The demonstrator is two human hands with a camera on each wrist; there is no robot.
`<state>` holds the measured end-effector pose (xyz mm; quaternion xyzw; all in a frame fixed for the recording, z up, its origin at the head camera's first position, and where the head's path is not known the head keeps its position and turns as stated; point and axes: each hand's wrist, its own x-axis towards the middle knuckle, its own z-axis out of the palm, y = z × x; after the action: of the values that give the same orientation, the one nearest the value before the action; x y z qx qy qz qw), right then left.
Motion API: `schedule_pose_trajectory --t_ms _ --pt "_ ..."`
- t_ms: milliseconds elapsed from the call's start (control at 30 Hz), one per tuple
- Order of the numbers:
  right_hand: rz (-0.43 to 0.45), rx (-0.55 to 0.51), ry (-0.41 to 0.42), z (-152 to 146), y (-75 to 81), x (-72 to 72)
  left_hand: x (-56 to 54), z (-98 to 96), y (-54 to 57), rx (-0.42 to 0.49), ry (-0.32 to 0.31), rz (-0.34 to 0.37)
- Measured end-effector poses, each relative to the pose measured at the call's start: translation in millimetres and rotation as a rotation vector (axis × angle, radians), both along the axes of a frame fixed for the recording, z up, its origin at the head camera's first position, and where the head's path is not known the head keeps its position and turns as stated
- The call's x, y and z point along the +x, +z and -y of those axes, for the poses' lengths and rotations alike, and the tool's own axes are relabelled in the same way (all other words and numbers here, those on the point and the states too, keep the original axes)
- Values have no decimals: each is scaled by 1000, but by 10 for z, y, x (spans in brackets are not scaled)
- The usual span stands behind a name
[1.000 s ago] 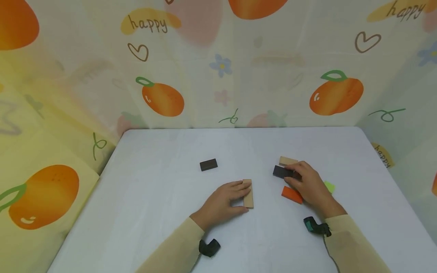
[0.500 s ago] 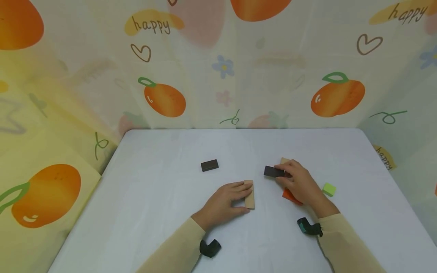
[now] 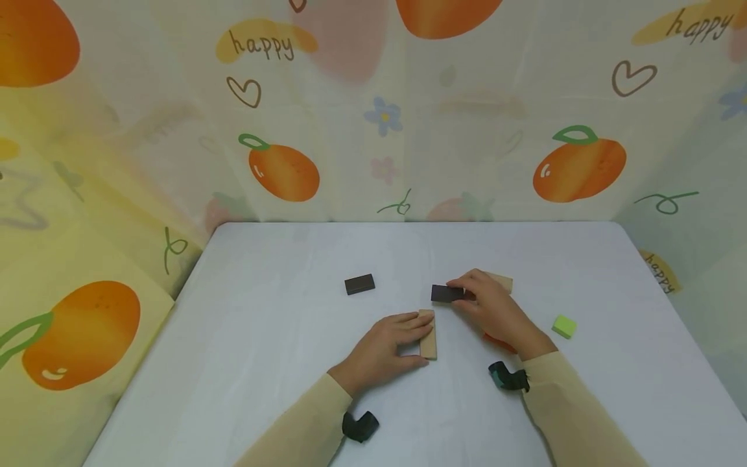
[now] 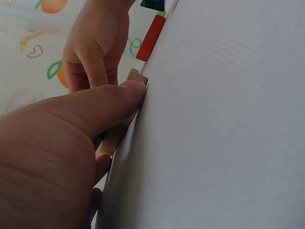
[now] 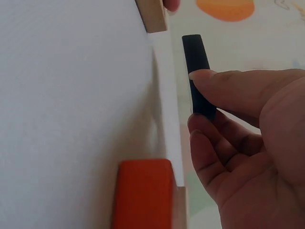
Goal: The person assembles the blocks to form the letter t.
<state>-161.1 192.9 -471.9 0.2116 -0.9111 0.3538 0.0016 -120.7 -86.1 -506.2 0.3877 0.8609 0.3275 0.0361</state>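
My left hand (image 3: 385, 344) holds a pale wooden block (image 3: 428, 347) lying on the white table, with the thumb at its near end and the fingers over its far part. In the left wrist view the thumb (image 4: 128, 90) lies against that block (image 4: 114, 138). My right hand (image 3: 496, 311) pinches a black block (image 3: 446, 294) between thumb and fingers, just beyond and to the right of the wooden one. The right wrist view shows the black block (image 5: 194, 52) raised off the tabletop, its lower end among the fingertips.
Another black block (image 3: 359, 284) lies at the back, left of centre. Behind my right hand is a second wooden block (image 3: 503, 283), partly covered. An orange block (image 3: 502, 344) shows under the right wrist, and a small green block (image 3: 564, 327) lies farther right on the table (image 3: 262, 311).
My right hand has carried the black block leftward, away from the orange and rear wooden blocks and toward my left hand. The left hand keeps its place on the wooden block.
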Motion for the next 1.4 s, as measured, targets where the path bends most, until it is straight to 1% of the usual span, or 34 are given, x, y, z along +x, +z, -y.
schedule_pose_trajectory --t_ms 167,300,500,700,867,1133,1400 --pt "59 23 19 20 -80 -27 3 -10 10 6 -8 7" --pt "81 21 30 20 -124 -27 4 -16 17 2 -7 4" --pt "51 0 56 32 -164 -17 4 -6 23 -18 0 2" --pt "24 3 55 45 -208 -9 -2 -4 25 -23 -3 -7" --pt "22 -12 61 49 -245 -13 -7 -3 9 -26 3 2" --pt "59 -40 57 36 -273 -6 -3 -8 16 -34 16 16" --pt "45 -46 65 30 -269 -2 4 -7 21 -10 12 16"
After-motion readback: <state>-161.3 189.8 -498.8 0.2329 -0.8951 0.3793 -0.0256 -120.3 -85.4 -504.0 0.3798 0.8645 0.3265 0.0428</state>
